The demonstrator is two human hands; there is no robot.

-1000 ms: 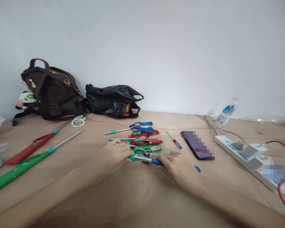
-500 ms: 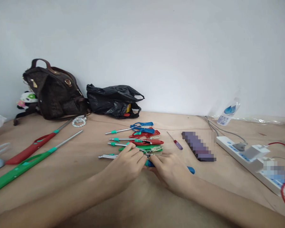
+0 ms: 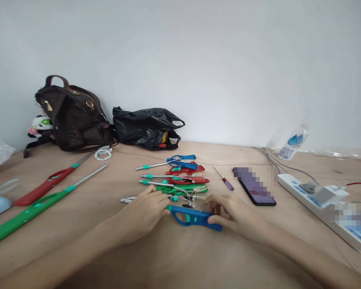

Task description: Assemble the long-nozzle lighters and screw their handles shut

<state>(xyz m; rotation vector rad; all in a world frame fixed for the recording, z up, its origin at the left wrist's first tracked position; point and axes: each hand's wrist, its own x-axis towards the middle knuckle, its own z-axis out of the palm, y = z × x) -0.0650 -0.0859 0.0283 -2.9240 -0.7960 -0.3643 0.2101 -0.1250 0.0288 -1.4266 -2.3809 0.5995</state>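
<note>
A blue long-reach lighter with a teal trigger lies level between my hands, close to the tabletop. My left hand is closed around its front end, hiding most of the metal barrel. At the rear of the handle, my right hand grips it, thumb in front and fingers curled behind. Just beyond are opened lighter parts: a blue split casing, a red casing and a green casing, with metal tubes, clear pieces and thin wires. Loose wired parts sit right behind the blue lighter.
A small screwdriver and a phone lie to the right, beside a power strip with cables. Whole red and green lighters lie left. A backpack and black plastic bag stand against the wall.
My hands have moved apart from close together, the left going left. The blue lighter's handle now shows between them, and the wired parts behind it are uncovered. The view has shifted slightly.
</note>
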